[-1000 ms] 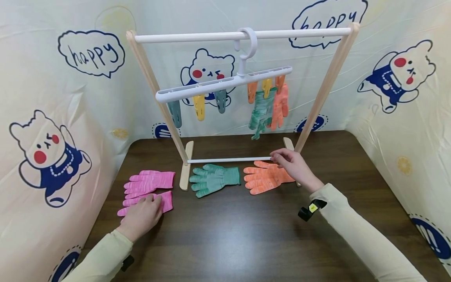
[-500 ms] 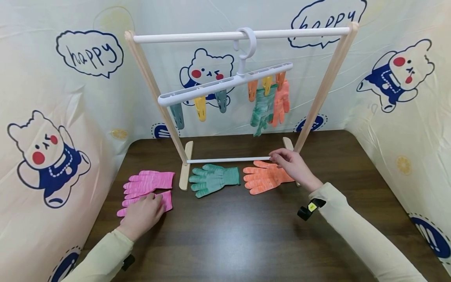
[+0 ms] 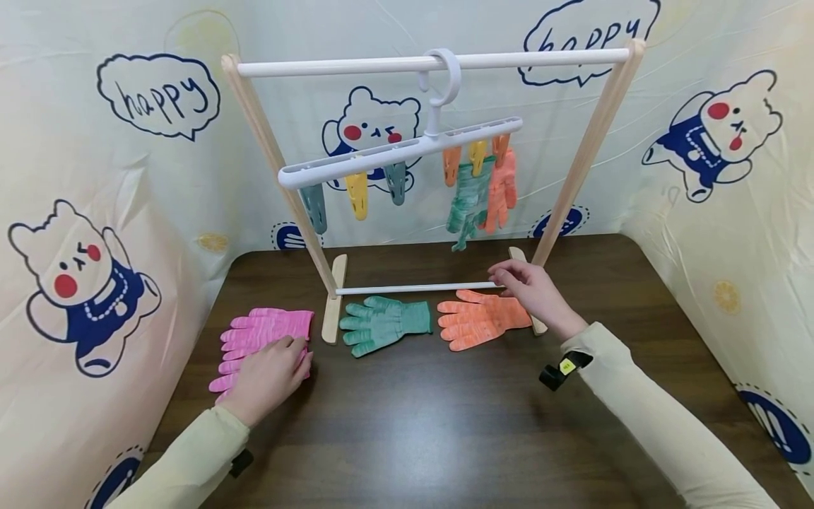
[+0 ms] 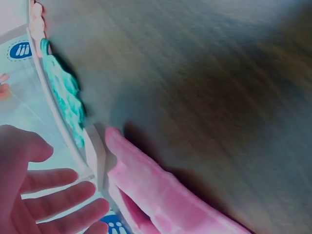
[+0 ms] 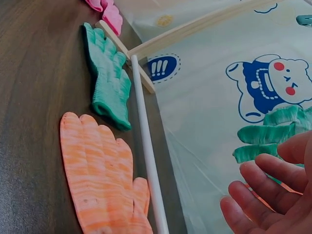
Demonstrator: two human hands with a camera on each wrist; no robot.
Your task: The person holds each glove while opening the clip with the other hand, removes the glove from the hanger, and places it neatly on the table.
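Far left on the desk (image 3: 407, 438) I see two pink gloves (image 3: 267, 326), one behind the other, cuffs toward the rack's left foot (image 3: 333, 300). My left hand (image 3: 270, 375) lies flat on the nearer one, fingers straight & spread, gripping nothing; left wrist view shows the same, open palm over pink knit. Next right, just past the foot, a green glove (image 3: 384, 324) flat on the desk, fingers pointing left, in front of the white bottom rail (image 3: 413, 288). Then an orange glove (image 3: 480, 319), same lie, cuff end touching or under my right hand (image 3: 534, 290). Right hand sits at the rail's right end by the right foot, fingers loosely bent; from the head view I cannot tell if the tips pinch the rail, and the right wrist view shows fingers relaxed w/ nothing in them. Up top, a white clip hanger (image 3: 400, 152) tilts on the top bar (image 3: 432, 63), left end lower. A 2nd green glove (image 3: 467, 201) & 2nd orange glove (image 3: 502, 191) hang from its right-side clips.
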